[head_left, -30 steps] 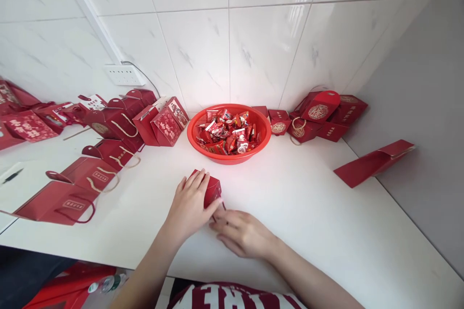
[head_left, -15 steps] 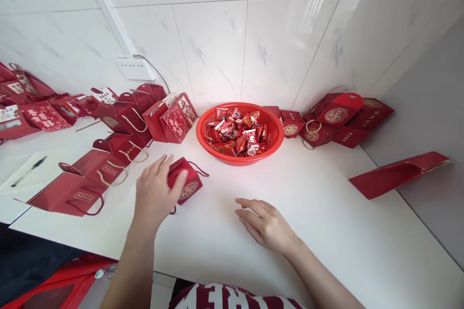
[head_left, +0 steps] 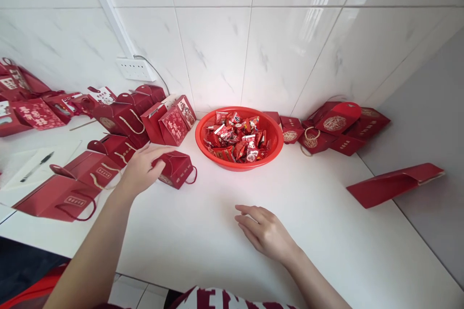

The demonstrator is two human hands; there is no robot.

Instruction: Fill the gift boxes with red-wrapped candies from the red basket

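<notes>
My left hand [head_left: 142,170] is at a small dark red gift box [head_left: 180,174] with gold print and a red cord handle. Its fingers reach over the box top and the thumb lies on the near side; part of the box is hidden behind the hand. My right hand [head_left: 266,229] is held low over the white table with its fingers stretched out and nothing in it. Beyond both hands, a red plastic basket [head_left: 239,165] holds many red-wrapped candies [head_left: 235,137].
Left of my left hand stand closed red gift boxes [head_left: 54,198] with cord handles, and more line the wall. Several red boxes [head_left: 335,123] are piled at the back right. A flat red carton [head_left: 395,186] leans near the grey panel. A pen [head_left: 36,167] lies on paper at left.
My left hand has moved left and the gift box has shifted slightly left and turned, so another printed side shows. My right hand has hardly moved.
</notes>
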